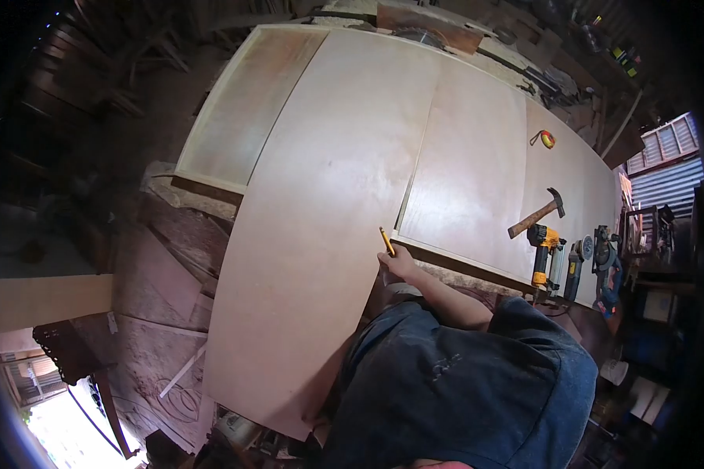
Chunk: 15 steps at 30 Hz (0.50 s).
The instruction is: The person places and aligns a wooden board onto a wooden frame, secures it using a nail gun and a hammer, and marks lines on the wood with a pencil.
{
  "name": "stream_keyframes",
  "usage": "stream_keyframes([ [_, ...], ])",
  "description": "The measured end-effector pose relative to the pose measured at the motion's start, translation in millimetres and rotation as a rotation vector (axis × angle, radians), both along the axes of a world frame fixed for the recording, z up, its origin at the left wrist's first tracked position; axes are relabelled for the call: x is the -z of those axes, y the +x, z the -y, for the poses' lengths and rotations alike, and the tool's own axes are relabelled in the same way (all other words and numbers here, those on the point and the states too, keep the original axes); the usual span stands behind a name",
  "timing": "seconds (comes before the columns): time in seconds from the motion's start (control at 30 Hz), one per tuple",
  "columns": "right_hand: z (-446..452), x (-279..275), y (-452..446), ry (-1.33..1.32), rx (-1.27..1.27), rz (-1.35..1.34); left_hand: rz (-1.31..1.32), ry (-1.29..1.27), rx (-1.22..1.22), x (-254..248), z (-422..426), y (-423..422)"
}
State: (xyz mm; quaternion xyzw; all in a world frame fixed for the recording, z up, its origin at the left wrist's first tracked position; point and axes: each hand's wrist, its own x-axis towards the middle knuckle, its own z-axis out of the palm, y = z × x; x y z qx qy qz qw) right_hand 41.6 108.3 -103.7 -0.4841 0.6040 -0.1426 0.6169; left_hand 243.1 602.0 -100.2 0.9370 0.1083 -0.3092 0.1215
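Note:
A yellow pencil (pixel 387 241) is pinched in my right hand (pixel 400 264), its tip above the near edge of a long plywood sheet (pixel 313 227). The sheet lies across a light wooden frame panel (pixel 469 180) and sticks out toward me. At the sheet's lower corner, my left hand (pixel 319 427) is at the edge, in shadow, and appears closed on it; most of its fingers are hard to see.
On the panel's right lie a tape measure (pixel 547 140), a claw hammer (pixel 538 213), a yellow nail gun (pixel 545 254), an angle grinder (pixel 578 266) and a circular saw (pixel 605 262). Wood scraps (pixel 164 273) clutter the floor at left; a carved wooden piece (pixel 66 352) stands lower left.

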Motion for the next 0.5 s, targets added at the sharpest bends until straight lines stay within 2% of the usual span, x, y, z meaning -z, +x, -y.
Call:
stream_keyframes([
  [0.17, 1, 13, -3, -0.12, -0.001, -0.017, -0.003, 0.003, 0.008, -8, -4, -5],
  [0.27, -5, 44, -7, -0.23, 0.037, 0.064, -0.005, -0.002, 0.031, -10, -12, -6],
  [0.33, -6, 28, -9, -0.118, 0.109, 0.081, -0.003, -0.003, 0.025, -18, -8, -9],
  [0.5, 0, 4, -15, -0.163, 0.073, 0.027, -0.005, -0.01, 0.034, -21, -5, -12],
])
